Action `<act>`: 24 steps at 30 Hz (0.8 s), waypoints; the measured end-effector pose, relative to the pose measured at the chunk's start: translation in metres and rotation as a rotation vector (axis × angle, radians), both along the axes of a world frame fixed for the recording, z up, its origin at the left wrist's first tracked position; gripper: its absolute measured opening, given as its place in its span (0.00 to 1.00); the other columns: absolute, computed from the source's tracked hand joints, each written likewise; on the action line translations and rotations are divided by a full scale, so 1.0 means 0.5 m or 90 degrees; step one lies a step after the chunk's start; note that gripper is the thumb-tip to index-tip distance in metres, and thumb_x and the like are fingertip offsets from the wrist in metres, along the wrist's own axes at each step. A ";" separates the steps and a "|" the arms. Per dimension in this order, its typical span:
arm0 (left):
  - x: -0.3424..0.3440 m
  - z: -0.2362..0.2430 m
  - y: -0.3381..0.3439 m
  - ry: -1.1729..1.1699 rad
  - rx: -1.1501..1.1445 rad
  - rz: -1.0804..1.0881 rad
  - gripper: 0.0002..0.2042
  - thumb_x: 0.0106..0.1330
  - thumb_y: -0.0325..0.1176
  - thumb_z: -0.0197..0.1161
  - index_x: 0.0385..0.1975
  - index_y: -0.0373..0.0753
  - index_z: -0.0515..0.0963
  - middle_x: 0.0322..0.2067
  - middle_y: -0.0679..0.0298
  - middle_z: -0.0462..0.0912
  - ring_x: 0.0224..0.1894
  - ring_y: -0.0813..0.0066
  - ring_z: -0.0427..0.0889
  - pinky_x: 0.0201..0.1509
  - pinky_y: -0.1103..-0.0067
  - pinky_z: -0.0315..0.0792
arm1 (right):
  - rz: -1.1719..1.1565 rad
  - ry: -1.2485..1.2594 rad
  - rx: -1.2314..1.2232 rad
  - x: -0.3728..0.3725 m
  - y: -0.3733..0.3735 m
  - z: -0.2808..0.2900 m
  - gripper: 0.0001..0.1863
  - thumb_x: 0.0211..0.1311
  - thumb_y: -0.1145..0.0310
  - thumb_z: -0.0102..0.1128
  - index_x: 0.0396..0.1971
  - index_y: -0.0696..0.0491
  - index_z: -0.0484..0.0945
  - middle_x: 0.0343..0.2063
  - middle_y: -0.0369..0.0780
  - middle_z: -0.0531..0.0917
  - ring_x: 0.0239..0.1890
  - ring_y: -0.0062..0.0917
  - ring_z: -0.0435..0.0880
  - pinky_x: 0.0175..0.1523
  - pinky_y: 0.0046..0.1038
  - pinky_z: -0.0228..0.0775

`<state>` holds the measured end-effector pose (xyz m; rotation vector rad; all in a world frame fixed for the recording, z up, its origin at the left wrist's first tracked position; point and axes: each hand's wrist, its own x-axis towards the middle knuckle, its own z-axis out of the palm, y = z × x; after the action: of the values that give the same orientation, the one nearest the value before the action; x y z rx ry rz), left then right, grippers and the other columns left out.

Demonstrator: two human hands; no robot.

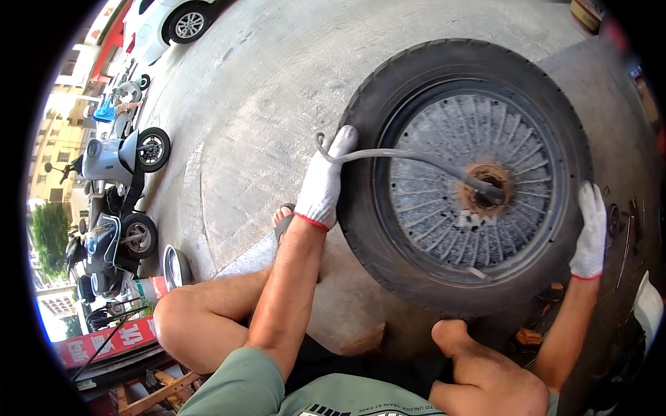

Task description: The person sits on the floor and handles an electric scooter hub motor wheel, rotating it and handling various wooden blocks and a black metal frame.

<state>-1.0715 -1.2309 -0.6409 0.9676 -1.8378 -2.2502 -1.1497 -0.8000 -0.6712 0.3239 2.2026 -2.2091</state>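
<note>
A large wheel with a black tyre (468, 291) and grey ribbed hub (433, 208) has a rusty centre (479, 180), from which a thick grey cable (409, 155) runs leftward across my left glove. My left hand (326, 173), in a white knitted glove with a red cuff, grips the tyre's left edge, fingers closed round it beside the cable. My right hand (588, 232), gloved the same way, holds the tyre's right edge, its fingers together and slightly bent.
Concrete floor (250, 104) surrounds me. Parked scooters (121, 159) and a white car (159, 24) stand at left, near a metal rim (177, 267) and wooden frame (163, 392). Wooden blocks (364, 340) lie by my legs; tools (628, 239) are scattered at right.
</note>
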 end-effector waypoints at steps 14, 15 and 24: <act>0.238 -0.141 -0.289 -0.065 -0.150 0.105 0.21 0.75 0.42 0.57 0.59 0.33 0.76 0.49 0.63 0.82 0.50 0.79 0.77 0.56 0.81 0.70 | 0.161 -0.135 -0.027 0.131 -0.382 -0.036 0.21 0.73 0.61 0.58 0.55 0.61 0.71 0.44 0.36 0.77 0.47 0.17 0.74 0.56 0.22 0.67; 0.234 -0.144 -0.287 -0.076 -0.163 0.108 0.20 0.75 0.42 0.57 0.58 0.34 0.77 0.48 0.64 0.82 0.50 0.79 0.77 0.57 0.81 0.69 | 0.156 -0.132 -0.035 0.132 -0.381 -0.034 0.21 0.73 0.61 0.57 0.56 0.61 0.71 0.45 0.37 0.77 0.48 0.18 0.75 0.58 0.22 0.67; 0.210 -0.283 -0.268 -0.157 -0.251 0.038 0.24 0.72 0.43 0.59 0.59 0.30 0.76 0.54 0.56 0.82 0.56 0.72 0.78 0.62 0.78 0.67 | 0.125 -0.165 -0.003 0.163 -0.357 -0.244 0.22 0.74 0.58 0.55 0.57 0.61 0.71 0.44 0.37 0.78 0.47 0.18 0.75 0.56 0.23 0.68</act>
<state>-0.9666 -1.3650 -0.7822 1.2396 -2.2021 -1.6981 -1.0681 -0.9785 -0.7931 0.3538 2.0004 -1.9494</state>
